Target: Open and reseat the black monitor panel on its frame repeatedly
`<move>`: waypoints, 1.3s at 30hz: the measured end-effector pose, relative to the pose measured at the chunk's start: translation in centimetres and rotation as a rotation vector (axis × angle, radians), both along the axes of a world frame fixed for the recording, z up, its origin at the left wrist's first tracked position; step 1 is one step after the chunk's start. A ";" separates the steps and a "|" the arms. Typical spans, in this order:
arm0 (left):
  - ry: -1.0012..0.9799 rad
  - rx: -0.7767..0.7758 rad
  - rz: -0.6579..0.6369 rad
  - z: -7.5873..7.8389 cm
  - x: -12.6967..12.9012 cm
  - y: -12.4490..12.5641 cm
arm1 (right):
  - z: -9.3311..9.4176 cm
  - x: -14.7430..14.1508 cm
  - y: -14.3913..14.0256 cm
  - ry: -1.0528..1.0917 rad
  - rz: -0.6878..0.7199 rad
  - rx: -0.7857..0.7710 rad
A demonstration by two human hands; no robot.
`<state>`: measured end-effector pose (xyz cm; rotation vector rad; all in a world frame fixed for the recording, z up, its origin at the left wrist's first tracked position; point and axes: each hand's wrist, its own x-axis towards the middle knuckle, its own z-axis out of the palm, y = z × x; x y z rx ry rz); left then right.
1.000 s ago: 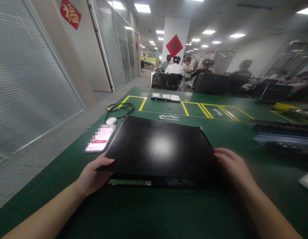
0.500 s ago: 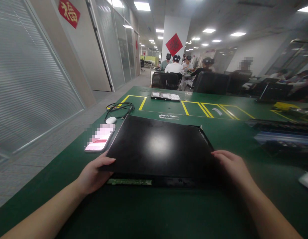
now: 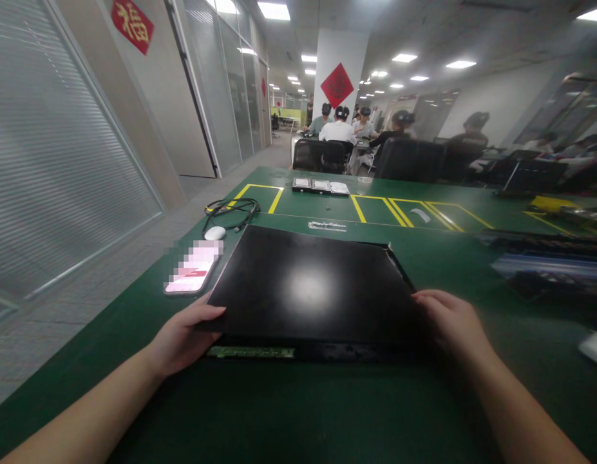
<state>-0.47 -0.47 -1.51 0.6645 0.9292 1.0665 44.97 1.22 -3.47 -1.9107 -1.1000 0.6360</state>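
A flat black panel [image 3: 308, 287] lies on a green counter [image 3: 327, 412] directly in front of the person, held at its near corners by both hands. The panel is thin, rectangular and glossy — a soft white glare sits near its middle — and a narrow green circuit strip [image 3: 250, 352] shows along its near edge. The left hand [image 3: 182, 338] grips the near left corner, thumb on top. The right hand [image 3: 450, 322] grips the near right corner, fingers curled over the edge. Just left of the panel lies a phone [image 3: 192, 276]; beyond it, a white mouse [image 3: 214, 232] and a coiled black cable [image 3: 230, 211]. Yellow tape lines [image 3: 359, 209] mark the counter farther back.
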 end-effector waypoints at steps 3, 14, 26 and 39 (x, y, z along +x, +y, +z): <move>0.003 0.004 0.005 0.2 0.0 0.0 | 0.1 0.0 0.0 -0.014 0.000 -0.018; 0.057 0.061 0.025 0.5 0.5 -0.2 | -0.3 0.3 0.2 -0.028 0.001 -0.055; 0.113 0.044 0.037 0.7 0.9 -0.4 | 0.6 -0.4 -0.1 0.000 -0.031 -0.036; 0.131 -0.002 0.012 1.1 0.9 -0.1 | 1.3 -1.2 -0.4 -0.278 0.041 -0.088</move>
